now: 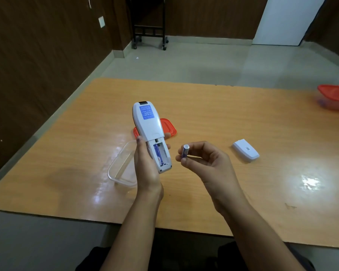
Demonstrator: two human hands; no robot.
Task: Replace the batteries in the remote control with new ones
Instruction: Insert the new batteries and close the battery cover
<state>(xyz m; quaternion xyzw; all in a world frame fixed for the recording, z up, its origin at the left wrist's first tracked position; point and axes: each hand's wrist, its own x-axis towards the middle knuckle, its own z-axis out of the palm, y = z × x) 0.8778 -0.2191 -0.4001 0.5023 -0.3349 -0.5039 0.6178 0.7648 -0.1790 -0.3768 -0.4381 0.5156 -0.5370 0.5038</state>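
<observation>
Above the table (243,118), the left hand (147,169) clamps the remote (148,124); right hand (207,163) fingers pinch a battery (185,151); better match its polarity to the empty slot.

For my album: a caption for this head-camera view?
Left hand holds the opened remote; right hand brings a battery.

The white remote control (148,126) is held back-up above the counter (243,118), its battery bay open with one blue battery (158,154) seated inside. A second blue battery (185,151) is pinched upright just right of it. The white battery cover (246,151) lies on the counter, well to the right.
</observation>
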